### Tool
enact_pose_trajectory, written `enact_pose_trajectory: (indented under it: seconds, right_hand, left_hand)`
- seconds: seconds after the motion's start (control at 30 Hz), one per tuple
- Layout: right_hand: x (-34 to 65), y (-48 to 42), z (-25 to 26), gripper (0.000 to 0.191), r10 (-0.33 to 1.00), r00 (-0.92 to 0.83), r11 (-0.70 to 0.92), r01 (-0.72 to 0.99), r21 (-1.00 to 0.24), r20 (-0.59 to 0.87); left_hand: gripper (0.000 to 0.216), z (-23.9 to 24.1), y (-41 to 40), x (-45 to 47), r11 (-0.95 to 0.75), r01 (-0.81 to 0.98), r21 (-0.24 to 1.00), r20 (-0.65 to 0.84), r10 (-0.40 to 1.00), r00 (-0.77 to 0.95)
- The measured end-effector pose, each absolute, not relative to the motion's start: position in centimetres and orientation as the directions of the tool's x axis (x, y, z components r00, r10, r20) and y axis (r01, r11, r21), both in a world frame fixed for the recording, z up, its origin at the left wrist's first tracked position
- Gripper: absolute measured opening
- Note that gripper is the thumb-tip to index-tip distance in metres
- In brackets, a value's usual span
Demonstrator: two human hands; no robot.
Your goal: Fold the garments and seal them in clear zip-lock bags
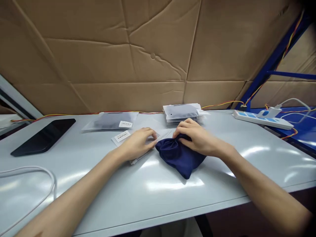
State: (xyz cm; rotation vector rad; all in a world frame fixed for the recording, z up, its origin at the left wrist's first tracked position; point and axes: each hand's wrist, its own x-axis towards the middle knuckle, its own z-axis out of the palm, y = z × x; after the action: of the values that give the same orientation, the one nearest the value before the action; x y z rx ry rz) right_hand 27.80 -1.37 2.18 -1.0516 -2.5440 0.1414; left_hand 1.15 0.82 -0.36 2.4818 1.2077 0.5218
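Navy cloth (180, 156) gathered beside a flat clear bag (120, 136), mid-worktop.

The pale grey worktop (158, 197) is backed by cardboard. A dark tablet (44, 136) is laid far left, a power strip (261, 119) far right and a stack of packed bags (181, 112) far centre. The navy cloth is lain at centre, just right of the clear bag. The right hand (197, 138) is clamped on the cloth's bunched far edge, fingers drawn together. The left hand (138, 144) is rested palm down on the bag, fingers curled; whether the film is pinched cannot be told. The step is judged to be bunching of the cloth.
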Motion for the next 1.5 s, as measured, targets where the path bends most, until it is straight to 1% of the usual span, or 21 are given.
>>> enact_pose_trajectory:
  seconds: [0.1, 0.2, 0.3, 0.37, 0.43, 0.5, 0.6, 0.77, 0.87, 0.97, 1.03, 1.1, 1.17, 1.27, 1.33, 1.4, 1.5]
  right_hand:
    - [26.6, -1.8, 1.7, 0.024, 0.632, -0.673, 0.761, 0.632, -0.146, 0.383]
    - [25.6, -2.0, 0.8, 0.024, 0.584, -0.687, 0.778, 0.626, -0.055, 0.433]
    - [24.9, -2.1, -0.1, 0.02, 0.569, -0.651, 0.734, 0.678, 0.047, 0.502]
    - [24.6, -2.2, -0.5, 0.02, 0.573, -0.652, 0.715, 0.694, 0.085, 0.498]
    - [24.5, -2.3, -0.6, 0.022, 0.58, -0.677, 0.734, 0.676, 0.07, 0.452]
    - [24.3, -2.4, -0.7, 0.022, 0.59, -0.701, 0.761, 0.649, 0.014, 0.402]
    - [24.1, -2.5, -0.6, 0.02, 0.578, -0.726, 0.793, 0.607, -0.049, 0.372]
    - [23.8, -2.8, -0.7, 0.02, 0.546, -0.771, 0.829, 0.553, -0.081, 0.328]
    - [23.6, -3.0, -0.5, 0.019, 0.57, -0.765, 0.817, 0.567, -0.107, 0.3]
    - [23.5, -3.1, -0.3, 0.018, 0.617, -0.741, 0.784, 0.607, -0.128, 0.265]
    - [23.5, -3.1, -0.3, 0.019, 0.641, -0.726, 0.765, 0.629, -0.137, 0.25]
    - [23.6, -3.2, -0.3, 0.019, 0.649, -0.718, 0.759, 0.637, -0.137, 0.252]
    - [23.7, -3.2, -0.3, 0.023, 0.633, -0.721, 0.77, 0.624, -0.134, 0.282]
    - [23.9, -3.4, -0.4, 0.034, 0.59, -0.737, 0.801, 0.586, -0.124, 0.329]
    - [23.8, -3.5, -0.4, 0.039, 0.578, -0.748, 0.81, 0.575, -0.118, 0.326]
    - [23.6, -3.7, -0.4, 0.042, 0.593, -0.747, 0.801, 0.587, -0.118, 0.302]
    - [23.0, -4.0, -0.6, 0.047, 0.656, -0.708, 0.749, 0.652, -0.114, 0.261]
  left_hand:
    - [0.024, -0.2, 0.2, 1.8, -0.595, 0.649, 0.474, 0.182, 0.787, 0.589]
    - [0.022, -0.2, -0.3, 2.5, -0.578, 0.606, 0.546, 0.185, 0.789, 0.586]
    - [0.018, -0.5, -0.5, 2.9, -0.541, 0.585, 0.604, 0.193, 0.812, 0.551]
    - [0.017, -0.7, -0.5, 3.1, -0.496, 0.575, 0.65, 0.197, 0.841, 0.504]
    - [0.018, -0.8, -0.4, 3.1, -0.424, 0.566, 0.707, 0.176, 0.881, 0.439]
    - [0.021, -0.8, -0.2, 3.1, -0.345, 0.558, 0.754, 0.138, 0.915, 0.38]
    - [0.025, -0.8, 0.1, 3.1, -0.273, 0.513, 0.814, 0.118, 0.942, 0.314]
    - [0.028, -0.7, 0.5, 2.9, -0.215, 0.475, 0.853, 0.156, 0.974, 0.162]
    - [0.028, -0.3, 0.2, 2.9, -0.227, 0.468, 0.854, 0.175, 0.973, 0.152]
    - [0.024, 0.0, -0.2, 3.0, -0.328, 0.5, 0.802, 0.218, 0.939, 0.266]
    - [0.022, 0.2, -0.5, 3.0, -0.444, 0.574, 0.688, 0.276, 0.891, 0.359]
    - [0.022, 0.2, -0.8, 2.7, -0.501, 0.676, 0.541, 0.304, 0.865, 0.398]
    - [0.022, 0.1, -1.2, 2.0, -0.478, 0.755, 0.449, 0.294, 0.877, 0.381]
    - [0.021, -0.2, -1.9, 0.7, -0.401, 0.82, 0.408, 0.268, 0.911, 0.312]
    - [0.02, -0.4, -2.5, 0.0, -0.369, 0.848, 0.381, 0.265, 0.922, 0.282]
    - [0.018, -0.5, -2.9, -0.2, -0.36, 0.865, 0.35, 0.285, 0.92, 0.268]
    - [0.021, -0.4, -3.3, 0.2, -0.362, 0.879, 0.309, 0.341, 0.905, 0.253]
